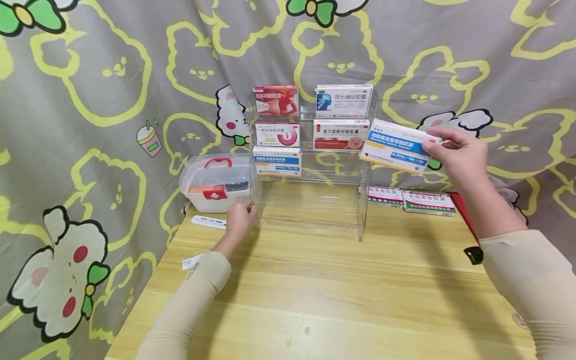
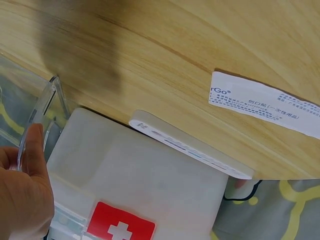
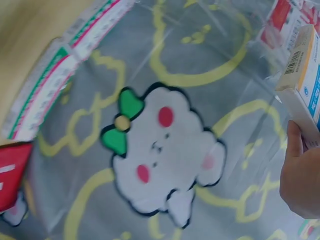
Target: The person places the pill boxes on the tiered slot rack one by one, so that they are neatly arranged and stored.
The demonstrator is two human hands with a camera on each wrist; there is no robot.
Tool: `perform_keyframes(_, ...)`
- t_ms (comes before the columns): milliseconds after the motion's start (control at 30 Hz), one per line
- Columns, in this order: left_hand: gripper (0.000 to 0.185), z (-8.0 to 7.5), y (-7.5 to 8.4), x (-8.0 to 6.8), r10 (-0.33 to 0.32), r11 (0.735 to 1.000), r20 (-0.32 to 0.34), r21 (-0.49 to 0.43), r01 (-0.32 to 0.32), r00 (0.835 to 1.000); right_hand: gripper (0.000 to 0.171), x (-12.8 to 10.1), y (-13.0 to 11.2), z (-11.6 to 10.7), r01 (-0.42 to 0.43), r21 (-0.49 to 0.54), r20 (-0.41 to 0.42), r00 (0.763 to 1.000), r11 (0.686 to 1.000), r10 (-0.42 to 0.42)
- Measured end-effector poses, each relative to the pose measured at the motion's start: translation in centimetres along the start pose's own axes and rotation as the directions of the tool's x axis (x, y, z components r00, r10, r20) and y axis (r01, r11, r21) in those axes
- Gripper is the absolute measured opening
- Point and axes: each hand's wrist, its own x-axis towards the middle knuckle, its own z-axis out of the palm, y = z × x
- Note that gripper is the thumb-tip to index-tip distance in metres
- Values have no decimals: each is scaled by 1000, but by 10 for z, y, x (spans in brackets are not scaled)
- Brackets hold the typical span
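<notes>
My right hand (image 1: 461, 155) pinches a white, blue and yellow medicine box (image 1: 398, 146) by its right end, in the air just right of the clear acrylic display rack (image 1: 315, 215). In the right wrist view that medicine box (image 3: 304, 75) is cut by the frame's edge. My left hand (image 1: 240, 220) grips the rack's left side panel near its bottom; the left wrist view shows the thumb (image 2: 36, 150) against the clear panel. On the rack's tiers stand several medicine boxes: a red one (image 1: 276, 101), white ones, and a blue-and-white box (image 1: 277, 161) matching the held one.
Left of the rack sits a clear first-aid box (image 1: 216, 180) with a red handle. Before it lie a thermometer (image 1: 208, 222) and a bandage wrapper (image 1: 191, 262). Behind the rack's right side lie two medicine boxes (image 1: 429, 202) and a red item (image 3: 14, 172). A patterned curtain hangs behind.
</notes>
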Motion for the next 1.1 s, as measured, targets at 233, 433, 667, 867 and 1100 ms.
perform_keyframes(233,18,0,-2,1,53,998,-68,38,-50,996,34,15,-7,49,64,-29,93,994,998,-61)
perform_keyframes(433,15,2,0,0,68,997,-43,44,-66,997,34,22,-5,88,112,-181,147,985,977,-86)
perform_keyframes(667,14,2,0,-1,61,998,-43,32,-59,997,33,27,12,118,170,-239,183,975,956,-127)
perform_keyframes(867,13,6,-1,-2,62,998,-51,32,-61,997,28,32,24,130,212,-256,175,970,943,-171)
perform_keyframes(1100,14,3,-1,0,9,1000,-20,7,-9,1000,26,29,29,135,383,-431,299,915,818,-271)
